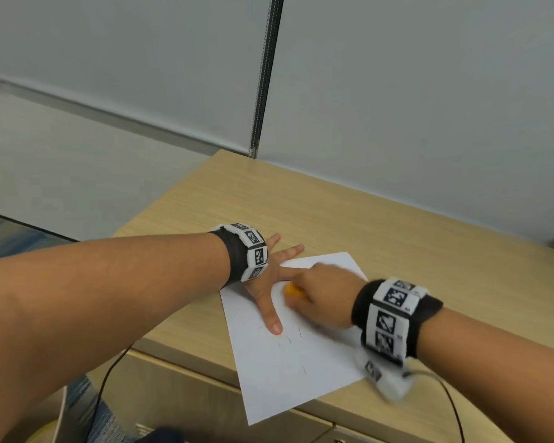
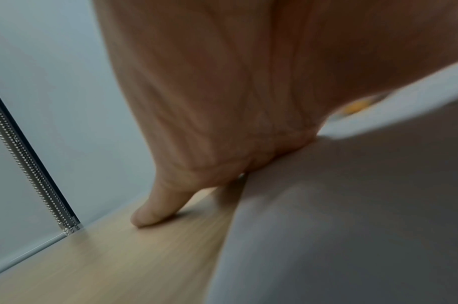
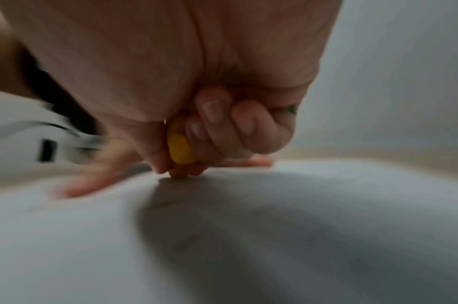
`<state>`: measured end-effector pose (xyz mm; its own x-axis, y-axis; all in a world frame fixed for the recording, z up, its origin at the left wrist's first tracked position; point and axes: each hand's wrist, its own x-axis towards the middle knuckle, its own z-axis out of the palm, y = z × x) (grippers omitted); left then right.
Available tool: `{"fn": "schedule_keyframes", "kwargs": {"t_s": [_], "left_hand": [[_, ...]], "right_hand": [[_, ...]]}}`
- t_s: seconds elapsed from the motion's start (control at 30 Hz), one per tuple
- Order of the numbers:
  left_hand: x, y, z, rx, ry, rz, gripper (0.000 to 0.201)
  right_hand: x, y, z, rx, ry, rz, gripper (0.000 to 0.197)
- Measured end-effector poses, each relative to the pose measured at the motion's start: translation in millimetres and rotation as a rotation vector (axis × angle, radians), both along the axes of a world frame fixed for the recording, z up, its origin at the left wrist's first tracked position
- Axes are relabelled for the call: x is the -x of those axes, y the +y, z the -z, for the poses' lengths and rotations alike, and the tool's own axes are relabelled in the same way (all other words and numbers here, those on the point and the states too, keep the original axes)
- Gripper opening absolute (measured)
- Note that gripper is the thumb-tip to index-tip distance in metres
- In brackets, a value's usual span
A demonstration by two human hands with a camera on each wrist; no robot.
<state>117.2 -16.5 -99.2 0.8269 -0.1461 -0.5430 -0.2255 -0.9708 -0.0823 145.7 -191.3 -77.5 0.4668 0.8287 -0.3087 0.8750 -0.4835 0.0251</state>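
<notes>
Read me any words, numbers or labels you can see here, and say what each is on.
No text reads clearly.
Left wristband: black-and-white square codes, tiny digits beside them too small to read.
Right wristband: the same, blurred.
Paper: only short pen strokes, no words.
Yellow pen in the right hand: no label visible.

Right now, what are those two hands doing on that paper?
A person presses their left hand flat, fingers spread, on a sheet of white paper on a wooden desk. Their right hand grips a yellow drawing tool, tip down on the paper beside the left hand. They seem to be tracing round it. A few short dark marks show near the thumb.
</notes>
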Motion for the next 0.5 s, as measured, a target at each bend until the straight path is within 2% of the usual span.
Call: {"fn": "schedule_keyframes", "kwargs": {"t_s": [0.07, 0.17, 0.23, 0.3, 0.37, 0.43, 0.5], "left_hand": [[0, 0, 0, 0.0, 0.002, 0.009, 0.132], [1, 0, 2, 0.03, -0.01, 0.009, 0.127], [1, 1, 1, 0.028, -0.008, 0.0, 0.126], [1, 0, -1, 0.003, 0.0, -0.002, 0.129], [1, -1, -1, -0.002, 0.004, 0.006, 0.129], [0, 0, 0, 0.014, -0.002, 0.001, 0.128], [0, 0, 2, 0.011, -0.003, -0.008, 0.128]], "right_hand": [[11, -3, 3, -0.003, 0.111, -0.032, 0.035], [-16, -2, -9, 0.015, 0.019, 0.085, 0.035], [-12, -1, -5, -0.011, 0.0, 0.044, 0.035], [8, -1, 1, -0.013, 0.097, -0.036, 0.033], [4, -4, -2, 0.016, 0.148, -0.014, 0.034], [-18, -1, -13, 0.047, 0.039, 0.075, 0.034], [-19, 2, -10, 0.038, -0.007, 0.073, 0.037]]}}
